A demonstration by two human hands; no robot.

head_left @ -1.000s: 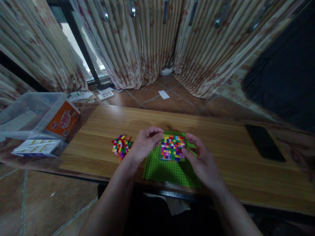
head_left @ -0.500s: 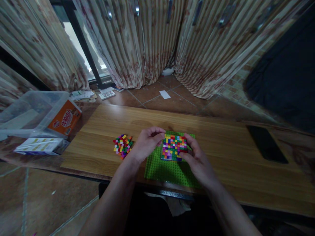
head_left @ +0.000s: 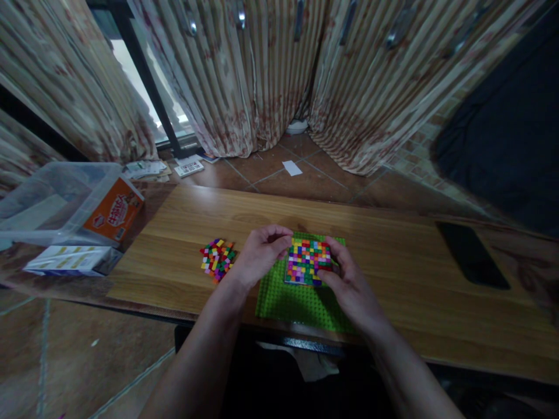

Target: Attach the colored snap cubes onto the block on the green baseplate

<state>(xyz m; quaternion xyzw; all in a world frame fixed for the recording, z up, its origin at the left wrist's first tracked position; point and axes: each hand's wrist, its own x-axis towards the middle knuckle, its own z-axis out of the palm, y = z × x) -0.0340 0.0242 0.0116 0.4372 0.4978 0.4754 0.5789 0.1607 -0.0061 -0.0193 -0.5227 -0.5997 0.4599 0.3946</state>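
A block of small multicoloured building bricks (head_left: pixel 305 262) in tight rows lies on a green studded baseplate (head_left: pixel 288 305). My left hand (head_left: pixel 259 253) is at the block's upper left corner, with thumb and index fingertip pinched together. Anything between those fingertips is too small to make out. My right hand (head_left: pixel 347 276) grips the block's right side, its index finger at the upper right corner and its thumb on the lower right bricks. A heap of loose coloured bricks (head_left: pixel 217 260) lies on the tabletop, left of my left wrist.
The wooden table (head_left: pixel 419 291) carries a black phone (head_left: pixel 471 254) on the right. Left of the wooden top are a clear plastic bin (head_left: pixel 56 227) with an orange label and a white box (head_left: pixel 72 260). Striped curtains (head_left: pixel 279 87) hang behind; white paper (head_left: pixel 292 168) lies on the tiled floor.
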